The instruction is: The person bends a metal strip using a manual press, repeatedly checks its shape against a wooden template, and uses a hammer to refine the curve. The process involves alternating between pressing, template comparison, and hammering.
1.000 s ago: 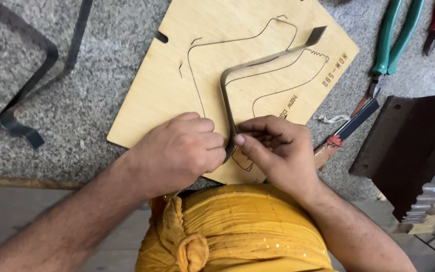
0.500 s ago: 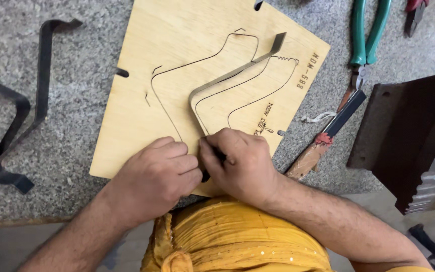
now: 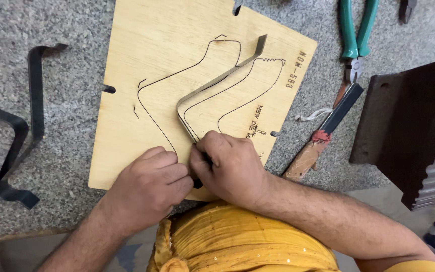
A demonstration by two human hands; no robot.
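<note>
- both hands — left hand (image 3: pixel 149 184), right hand (image 3: pixel 227 166) — are pinching closed on the bent steel strip (image 3: pixel 212 85) at lower centre.
- most of the strip is standing out of the plywood board's (image 3: pixel 147 60) cut slot — seating barely begun, i judge.

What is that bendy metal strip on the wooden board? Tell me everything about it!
The metal strip is a thin, grey, shiny band standing on its edge on the pale plywood board. It is bent into a sharp V: one long arm runs up to a kinked free end near the board's top, the other runs down under the hands. The left hand and right hand both press at its lower end.
</note>
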